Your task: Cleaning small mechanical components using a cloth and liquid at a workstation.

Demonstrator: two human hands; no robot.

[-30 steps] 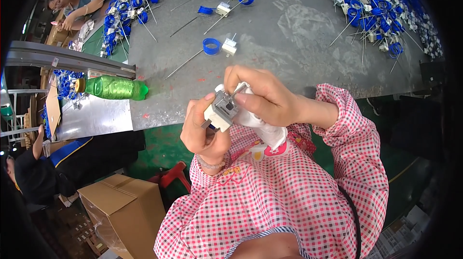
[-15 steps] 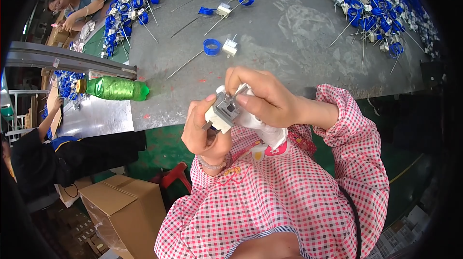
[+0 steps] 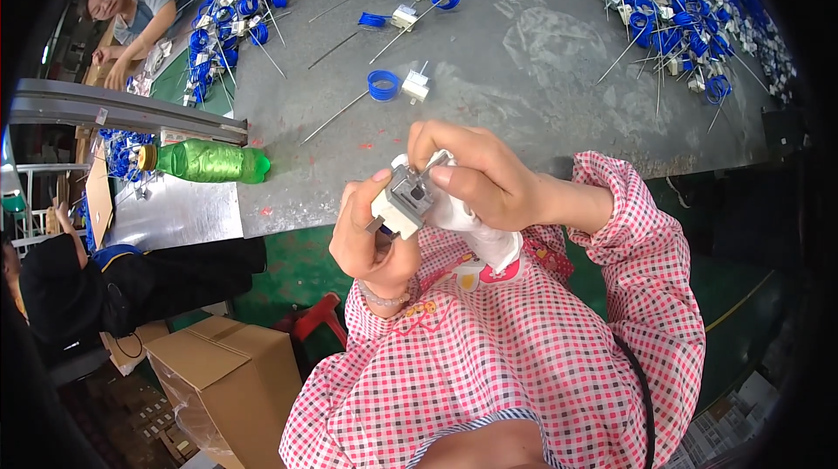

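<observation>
My left hand (image 3: 365, 246) grips a thermostat (image 3: 398, 212) with a white body and a grey metal face, tilted up toward me just past the table's near edge. A short metal tab sticks out at its lower side. My right hand (image 3: 489, 177) pinches a crumpled white cloth (image 3: 493, 246) against the metal face, and the rest of the cloth hangs below the fingers. On the table beyond my hands lies another thermostat (image 3: 415, 86), joined to a blue coiled capillary tube (image 3: 383, 85) with a long thin probe.
A green bottle (image 3: 214, 161) lies on its side at left, near a metal rail (image 3: 131, 107). Heaps of blue-coiled thermostats stand at the far left (image 3: 249, 11) and far right (image 3: 655, 15). A cardboard box (image 3: 231, 382) is below left. Two other people are at the left.
My hands, the thermostat and the cloth have barely moved. The person at the far left has raised their head and shifted their hands; the nearer person's arm has moved too.
</observation>
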